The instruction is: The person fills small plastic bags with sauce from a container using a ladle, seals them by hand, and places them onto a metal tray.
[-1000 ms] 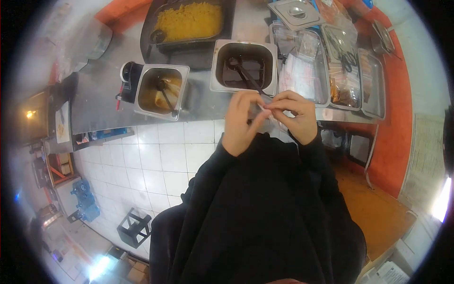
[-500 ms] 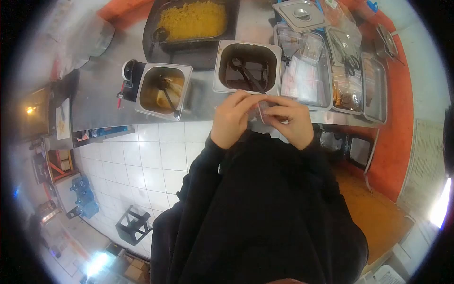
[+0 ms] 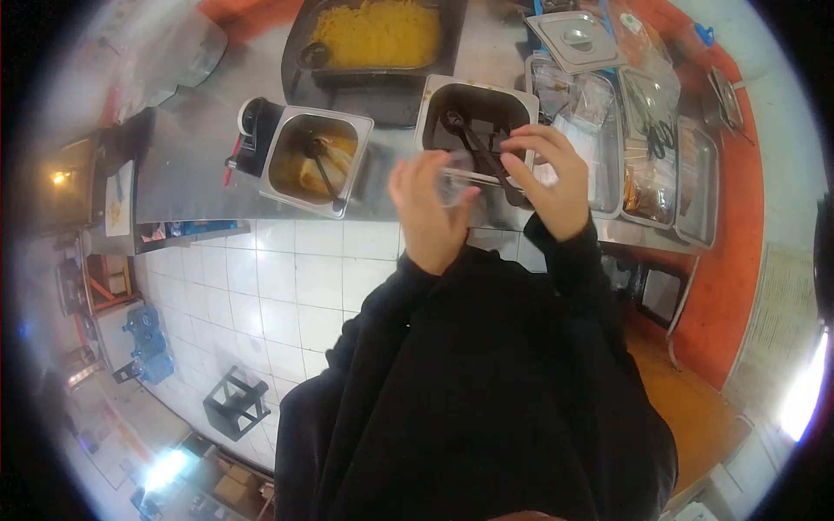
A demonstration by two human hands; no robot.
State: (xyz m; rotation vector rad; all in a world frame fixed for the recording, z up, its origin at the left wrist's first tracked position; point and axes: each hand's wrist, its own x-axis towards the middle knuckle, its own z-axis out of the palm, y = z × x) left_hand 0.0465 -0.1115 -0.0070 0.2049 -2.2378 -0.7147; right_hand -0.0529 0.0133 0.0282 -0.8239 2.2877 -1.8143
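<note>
A small clear plastic cup is between the thumb and fingers of my left hand, in front of the counter's edge. My right hand is raised over the right front corner of a steel container of dark liquid. Its thumb and fingers are curved and apart, with nothing visible between them. A dark ladle rests in that container, its handle passing beside my right hand. To the left, a second steel container holds yellowish sauce and another dark ladle.
A black tray of yellow food sits at the back. On the right stand steel trays of small packets, a metal lid and scissors. A black stool stands on the tiled floor at lower left.
My hands have moved apart. My right hand has come away from the small plastic item and opened, while the cup now shows in my left hand. The view has shifted slightly.
</note>
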